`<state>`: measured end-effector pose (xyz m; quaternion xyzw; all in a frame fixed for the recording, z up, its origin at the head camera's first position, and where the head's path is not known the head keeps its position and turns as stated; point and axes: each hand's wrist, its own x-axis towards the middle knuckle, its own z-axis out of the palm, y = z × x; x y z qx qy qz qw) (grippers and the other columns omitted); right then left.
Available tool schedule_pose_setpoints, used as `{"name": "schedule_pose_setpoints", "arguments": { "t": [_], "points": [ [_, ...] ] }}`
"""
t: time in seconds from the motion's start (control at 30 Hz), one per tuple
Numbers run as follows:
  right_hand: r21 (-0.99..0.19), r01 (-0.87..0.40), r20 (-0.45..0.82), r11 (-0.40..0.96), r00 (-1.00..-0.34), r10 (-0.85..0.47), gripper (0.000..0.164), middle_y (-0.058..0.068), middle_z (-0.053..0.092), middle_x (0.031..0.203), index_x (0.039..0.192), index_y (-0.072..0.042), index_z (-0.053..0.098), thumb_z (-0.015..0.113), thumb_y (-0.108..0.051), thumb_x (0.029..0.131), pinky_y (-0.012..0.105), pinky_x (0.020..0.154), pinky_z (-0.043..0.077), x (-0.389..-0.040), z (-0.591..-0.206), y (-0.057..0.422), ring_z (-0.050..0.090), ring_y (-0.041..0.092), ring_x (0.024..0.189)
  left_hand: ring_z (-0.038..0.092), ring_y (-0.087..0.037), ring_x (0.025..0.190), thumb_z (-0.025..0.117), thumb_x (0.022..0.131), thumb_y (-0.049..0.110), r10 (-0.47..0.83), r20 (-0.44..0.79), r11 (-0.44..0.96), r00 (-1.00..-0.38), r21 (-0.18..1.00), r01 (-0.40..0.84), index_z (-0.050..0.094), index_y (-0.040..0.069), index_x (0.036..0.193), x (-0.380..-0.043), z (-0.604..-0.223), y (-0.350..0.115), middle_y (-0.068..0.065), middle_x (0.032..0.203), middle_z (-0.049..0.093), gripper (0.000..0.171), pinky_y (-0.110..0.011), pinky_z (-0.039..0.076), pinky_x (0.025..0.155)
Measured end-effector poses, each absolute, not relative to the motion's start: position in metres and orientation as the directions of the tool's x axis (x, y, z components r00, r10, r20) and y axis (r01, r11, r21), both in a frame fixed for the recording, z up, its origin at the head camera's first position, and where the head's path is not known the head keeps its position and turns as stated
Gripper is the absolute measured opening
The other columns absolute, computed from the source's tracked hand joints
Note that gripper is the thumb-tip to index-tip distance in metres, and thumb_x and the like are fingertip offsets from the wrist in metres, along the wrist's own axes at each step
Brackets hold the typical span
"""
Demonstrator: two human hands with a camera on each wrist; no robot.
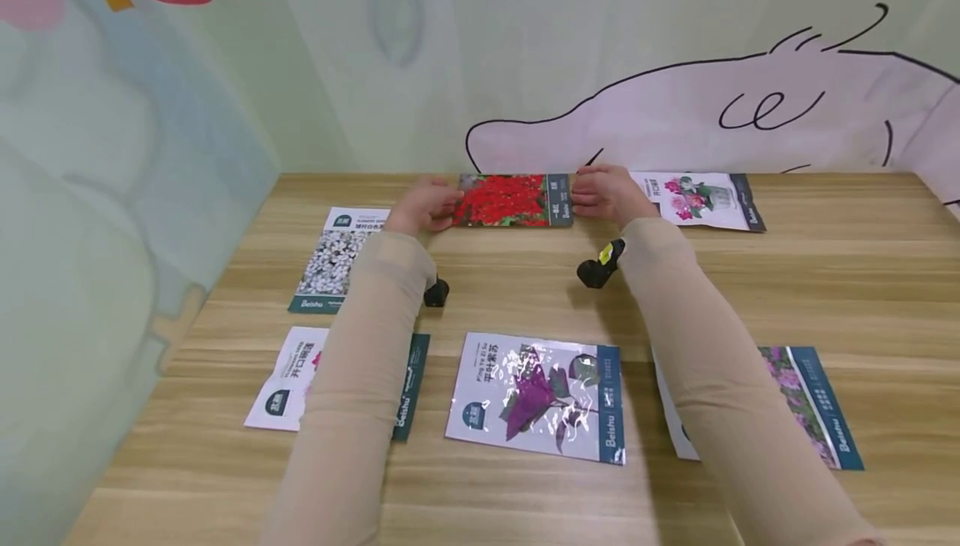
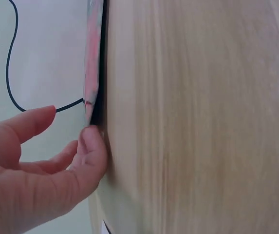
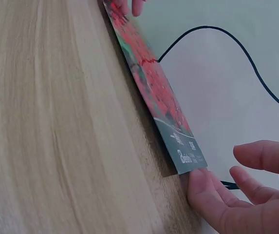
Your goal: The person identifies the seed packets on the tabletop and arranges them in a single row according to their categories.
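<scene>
A seed packet with red flowers (image 1: 506, 200) lies on the wooden table against the back wall, its dark label end to the right. At its left edge is my left hand (image 1: 423, 206); in the left wrist view one digit's tip (image 2: 91, 139) touches the packet corner, the other fingers standing apart. My right hand (image 1: 611, 194) is at the opposite edge. In the right wrist view, a digit's tip (image 3: 200, 178) meets the label corner of the packet (image 3: 154, 87), and the remaining fingers are loosely bent, away from it.
Right of it lies a pink-flower packet (image 1: 697, 200), partly behind my right hand. A white-flower packet (image 1: 330, 262) is at the left. Nearer are a purple-leaf packet (image 1: 536, 396), a packet under my left sleeve (image 1: 281, 388) and one under my right sleeve (image 1: 802, 404).
</scene>
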<state>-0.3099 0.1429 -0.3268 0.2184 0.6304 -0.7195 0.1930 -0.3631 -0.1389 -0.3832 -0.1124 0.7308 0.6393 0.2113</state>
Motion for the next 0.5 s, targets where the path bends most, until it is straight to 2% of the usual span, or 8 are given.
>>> {"name": "schedule_pose_setpoints", "arguments": {
  "t": [0.13,0.2,0.27,0.3,0.37,0.43,0.47,0.5],
  "points": [
    [-0.816,0.558,-0.564,-0.149,-0.825,0.003,0.053,0.009,0.053,0.107,0.141,-0.011,0.038,0.049,0.004,0.091,0.022,0.067,0.052,-0.307,-0.326,0.145,0.055,0.014,0.079,0.051,-0.012,0.071,0.071,0.079,0.001,0.08,-0.55,0.03,-0.831,0.835,-0.55,0.06,0.0,0.095,-0.36,-0.379,-0.134,-0.008,0.088,0.06,0.02,-0.021,0.045,0.065],
    [-0.821,0.55,-0.56,-0.154,-0.828,0.022,0.05,0.007,0.054,0.101,0.137,-0.011,0.043,0.052,0.004,0.09,0.019,0.06,0.05,-0.31,-0.331,0.146,0.054,0.012,0.071,0.052,-0.014,0.065,0.077,0.071,-0.003,0.123,-0.592,-0.056,-0.796,0.797,-0.602,0.061,-0.002,0.086,-0.384,-0.399,-0.14,-0.011,0.081,0.061,0.021,-0.021,0.047,0.057],
    [-0.827,0.537,-0.544,-0.168,-0.839,-0.002,0.046,0.007,0.057,0.097,0.129,-0.01,0.052,0.058,0.006,0.086,0.02,0.059,0.049,-0.326,-0.349,0.154,0.054,0.012,0.069,0.053,-0.015,0.067,0.077,0.07,-0.005,0.156,-0.634,-0.128,-0.758,0.748,-0.652,0.063,-0.002,0.091,-0.41,-0.421,-0.144,-0.01,0.085,0.062,0.026,-0.022,0.048,0.058],
    [-0.823,0.54,-0.546,-0.174,-0.838,-0.016,0.046,0.007,0.057,0.102,0.128,-0.012,0.053,0.06,0.006,0.085,0.021,0.062,0.05,-0.335,-0.359,0.158,0.054,0.012,0.074,0.053,-0.014,0.072,0.073,0.075,-0.006,0.144,-0.658,-0.154,-0.739,0.723,-0.674,0.062,-0.001,0.098,-0.415,-0.425,-0.142,-0.009,0.09,0.063,0.026,-0.021,0.047,0.062],
    [-0.81,0.554,-0.555,-0.19,-0.83,-0.054,0.048,0.009,0.057,0.106,0.121,-0.013,0.057,0.066,0.008,0.08,0.026,0.068,0.051,-0.361,-0.388,0.171,0.055,0.015,0.082,0.054,-0.016,0.069,0.074,0.073,-0.007,0.195,-0.687,-0.229,-0.7,0.662,-0.714,0.062,-0.002,0.095,-0.438,-0.444,-0.144,-0.009,0.087,0.063,0.026,-0.024,0.049,0.06],
    [-0.781,0.577,-0.563,-0.241,-0.816,-0.131,0.051,0.011,0.057,0.107,0.115,-0.014,0.059,0.07,0.012,0.073,0.031,0.07,0.053,-0.392,-0.421,0.186,0.057,0.018,0.087,0.054,-0.012,0.072,0.072,0.075,-0.006,0.183,-0.724,-0.314,-0.665,0.598,-0.737,0.062,0.002,0.1,-0.448,-0.45,-0.141,-0.005,0.091,0.063,0.028,-0.021,0.047,0.063],
    [-0.757,0.596,-0.575,-0.268,-0.802,-0.162,0.052,0.012,0.057,0.107,0.112,-0.014,0.059,0.071,0.013,0.07,0.033,0.071,0.054,-0.406,-0.435,0.192,0.059,0.02,0.089,0.054,-0.013,0.07,0.073,0.073,-0.007,0.215,-0.732,-0.356,-0.646,0.558,-0.75,0.063,0.001,0.095,-0.455,-0.454,-0.141,-0.005,0.088,0.063,0.026,-0.022,0.048,0.061],
    [-0.735,0.62,-0.601,-0.274,-0.783,-0.162,0.055,0.011,0.055,0.114,0.118,-0.017,0.055,0.068,0.012,0.074,0.033,0.075,0.052,-0.412,-0.44,0.193,0.057,0.019,0.095,0.054,-0.014,0.066,0.076,0.07,-0.007,0.222,-0.741,-0.4,-0.633,0.523,-0.752,0.063,0.001,0.091,-0.459,-0.455,-0.14,-0.005,0.084,0.063,0.026,-0.023,0.048,0.058]
  ]
}}
